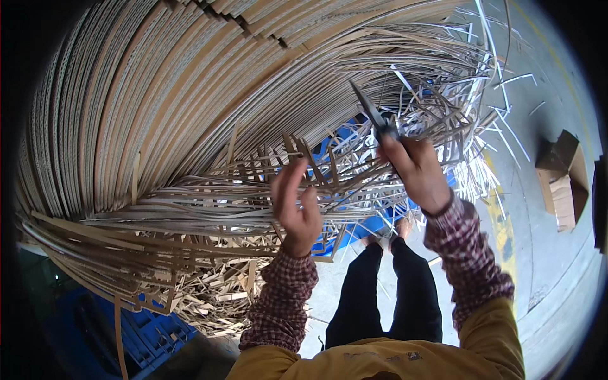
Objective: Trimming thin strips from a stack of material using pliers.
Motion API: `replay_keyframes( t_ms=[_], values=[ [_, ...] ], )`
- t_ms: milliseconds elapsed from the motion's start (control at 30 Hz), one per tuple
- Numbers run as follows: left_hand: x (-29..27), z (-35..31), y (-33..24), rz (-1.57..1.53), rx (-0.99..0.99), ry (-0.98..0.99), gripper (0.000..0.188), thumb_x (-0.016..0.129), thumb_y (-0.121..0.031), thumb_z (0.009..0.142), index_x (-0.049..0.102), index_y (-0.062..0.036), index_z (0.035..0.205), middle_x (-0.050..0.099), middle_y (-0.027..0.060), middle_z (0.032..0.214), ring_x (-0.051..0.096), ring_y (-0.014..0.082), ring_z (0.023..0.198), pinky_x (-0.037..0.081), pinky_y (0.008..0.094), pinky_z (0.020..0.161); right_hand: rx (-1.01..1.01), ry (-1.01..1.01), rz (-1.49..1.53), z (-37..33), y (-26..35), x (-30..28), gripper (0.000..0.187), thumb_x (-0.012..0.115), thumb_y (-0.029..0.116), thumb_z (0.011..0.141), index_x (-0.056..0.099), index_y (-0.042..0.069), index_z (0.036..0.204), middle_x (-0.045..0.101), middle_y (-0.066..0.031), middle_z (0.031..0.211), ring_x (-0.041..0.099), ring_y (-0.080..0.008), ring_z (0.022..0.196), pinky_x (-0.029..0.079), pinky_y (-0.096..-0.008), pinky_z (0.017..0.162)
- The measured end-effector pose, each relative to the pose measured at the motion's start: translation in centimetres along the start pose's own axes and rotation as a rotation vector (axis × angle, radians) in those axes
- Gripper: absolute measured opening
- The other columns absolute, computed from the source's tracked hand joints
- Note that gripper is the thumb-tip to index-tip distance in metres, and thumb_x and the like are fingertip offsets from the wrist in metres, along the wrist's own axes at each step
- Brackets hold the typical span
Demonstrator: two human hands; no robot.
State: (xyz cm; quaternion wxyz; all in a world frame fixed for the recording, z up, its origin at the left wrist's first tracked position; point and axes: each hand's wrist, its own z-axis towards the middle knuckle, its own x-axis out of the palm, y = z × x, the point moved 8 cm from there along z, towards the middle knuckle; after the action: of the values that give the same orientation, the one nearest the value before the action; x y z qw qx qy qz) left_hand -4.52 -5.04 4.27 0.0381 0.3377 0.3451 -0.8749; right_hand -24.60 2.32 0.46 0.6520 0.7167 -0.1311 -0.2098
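A knife (368,107) with a long pointed dark blade is gripped in my right hand (423,171), its tip aimed up and to the left. My left hand (296,206) is raised with thumb and fingers apart, holding nothing. Below and around both hands hang many thin cardboard strips (209,202), bent and tangled, partly torn from the stack. Behind them stands a large stack of corrugated cardboard sheets (158,95), edges facing me. The knife handle is mostly hidden in my right fist.
Blue plastic pallets (142,335) show at the lower left and under the strips. Cardboard scraps (218,291) lie heaped beside my left forearm. White and brown trimmings (472,126) spill onto the grey floor at right. An open cardboard box (560,174) sits farther right, past a yellow floor line (500,228).
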Motion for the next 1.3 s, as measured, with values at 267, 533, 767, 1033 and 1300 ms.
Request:
replay_keyframes(
  t_ms=[267, 533, 767, 1033, 1300],
  values=[
    [6.5, -2.1, 5.2, 0.439, -0.21, 0.401, 0.047, 0.053, -0.025, 0.087, 0.042, -0.0091, 0.129, 0.041, 0.0135, 0.13, 0.037, 0.0321, 0.122, 0.031, 0.0467, 0.098, 0.02, 0.451, -0.08, -7.5, -4.3, -0.9, 0.027, 0.054, 0.021, 0.089, 0.062, -0.006, 0.09, 0.062, -0.0132, 0.074, 0.057, -0.0186, 0.065, 0.045, -0.0305, 0.062],
    [3.3, -7.0, 8.6, 0.187, -0.336, 0.167, 0.041, 0.052, -0.013, 0.088, 0.043, -0.0023, 0.127, 0.049, 0.0194, 0.12, 0.048, 0.0334, 0.111, 0.04, 0.0397, 0.091, -0.264, 0.091, -0.171, 4.0, 2.1, -1.1, 0.051, 0.047, 0.041, 0.089, 0.065, -0.004, 0.075, 0.041, -0.0107, 0.044, 0.042, -0.0189, 0.041, 0.037, -0.0348, 0.046],
    [1.5, -3.9, 1.4, 0.226, 0.011, -0.106, 0.038, 0.043, -0.016, 0.091, 0.046, 0.0035, 0.123, 0.052, 0.0185, 0.117, 0.049, 0.0312, 0.11, 0.039, 0.0392, 0.092, -0.457, 0.058, -0.077, 3.4, -1.6, -0.1, 0.05, 0.049, 0.042, 0.088, 0.067, -0.002, 0.074, 0.049, -0.0093, 0.045, 0.044, -0.017, 0.04, 0.036, -0.032, 0.044],
    [2.4, -3.6, 2.6, 0.178, 0.079, -0.195, 0.039, 0.045, -0.019, 0.091, 0.047, 0.0042, 0.123, 0.048, 0.0199, 0.122, 0.046, 0.0321, 0.113, 0.039, 0.0408, 0.092, -0.3, 0.136, -0.234, 5.5, -1.2, 0.1, 0.053, 0.049, 0.043, 0.087, 0.065, -0.004, 0.071, 0.054, -0.0125, 0.049, 0.052, -0.0181, 0.045, 0.042, -0.0325, 0.049],
    [1.5, -2.6, 1.0, 0.335, 0.357, -0.416, 0.045, 0.038, -0.032, 0.095, 0.049, 0.0034, 0.12, 0.048, 0.019, 0.122, 0.041, 0.0364, 0.117, 0.033, 0.0465, 0.097, -0.644, 0.082, -0.229, 6.0, -0.5, -0.8, 0.053, 0.047, 0.048, 0.088, 0.069, 0.002, 0.074, 0.032, -0.0006, 0.039, 0.033, -0.0118, 0.04, 0.027, -0.0313, 0.041]
  ],
)
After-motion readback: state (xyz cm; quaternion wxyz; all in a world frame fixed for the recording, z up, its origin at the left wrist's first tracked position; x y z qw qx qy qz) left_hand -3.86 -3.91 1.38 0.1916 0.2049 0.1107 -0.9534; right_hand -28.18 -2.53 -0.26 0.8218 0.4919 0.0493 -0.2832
